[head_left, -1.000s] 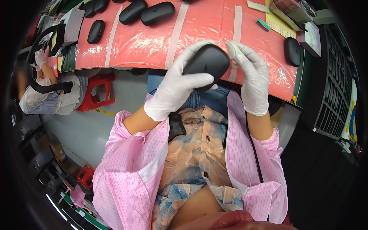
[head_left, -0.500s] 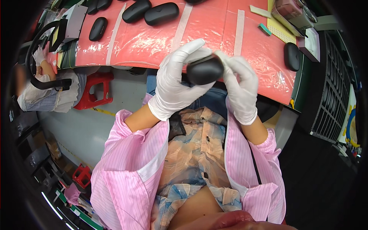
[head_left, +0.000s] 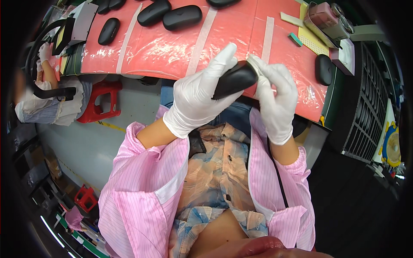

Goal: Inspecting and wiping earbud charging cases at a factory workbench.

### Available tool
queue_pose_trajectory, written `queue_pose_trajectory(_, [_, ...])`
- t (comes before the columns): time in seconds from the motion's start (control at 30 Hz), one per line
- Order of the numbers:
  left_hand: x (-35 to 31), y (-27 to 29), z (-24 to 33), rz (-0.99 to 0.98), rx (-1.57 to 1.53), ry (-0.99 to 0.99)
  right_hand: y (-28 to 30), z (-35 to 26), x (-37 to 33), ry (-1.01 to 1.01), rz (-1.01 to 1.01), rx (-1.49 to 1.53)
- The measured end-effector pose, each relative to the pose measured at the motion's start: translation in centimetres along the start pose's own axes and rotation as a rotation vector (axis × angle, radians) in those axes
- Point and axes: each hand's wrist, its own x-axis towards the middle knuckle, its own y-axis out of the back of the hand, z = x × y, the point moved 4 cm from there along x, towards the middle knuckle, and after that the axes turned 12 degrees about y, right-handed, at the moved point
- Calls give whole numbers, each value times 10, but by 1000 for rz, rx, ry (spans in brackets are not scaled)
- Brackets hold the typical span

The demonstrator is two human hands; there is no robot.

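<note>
A glossy black oval case, like a glasses case (head_left: 235, 80), is tilted between my two white-gloved hands above the near edge of the table. My left hand (head_left: 200, 92) grips its left end from below, with the thumb and fingers around it. At the upper right end of the case is my right hand (head_left: 277, 92), its fingers bent and pinched. A thin off-white piece that looks like cloth (head_left: 254, 65) shows between those fingertips and the case. Whether the case is fully closed cannot be seen.
Red plastic sheeting with pale tape strips covers the table (head_left: 241, 38). More black cases (head_left: 182, 17) lie along its far side, and one case (head_left: 323, 69) at the right. A small green block (head_left: 295, 39) lies near a yellow pad (head_left: 316, 41). A co-worker (head_left: 56, 99) sits at left.
The case has tipped, its right end rising and moving a little to the right. My right hand has shifted right and rotated around that end. My left hand keeps its hold.
</note>
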Motion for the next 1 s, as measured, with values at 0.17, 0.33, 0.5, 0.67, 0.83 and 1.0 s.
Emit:
queue_pose_trajectory(0.17, [-3,0,0,9,-15,-10,3,5,0,173,19,49])
queue_pose_trajectory(0.33, [-3,1,-1,-12,-84,28,1,-13,1,328,9,-221])
queue_pose_trajectory(0.5, [-1,-7,-11,-139,-468,322,-12,20,-7,-188,104,476])
queue_pose_trajectory(0.67, [0,-7,-13,-207,-744,550,-7,26,0,-192,26,356])
queue_pose_trajectory(0.83, [8,-6,-13,-238,-528,487,4,-1,6,335,61,-136])
queue_pose_trajectory(1.0, [13,-12,-14,-113,-407,302,-15,-8,9,537,60,-342])
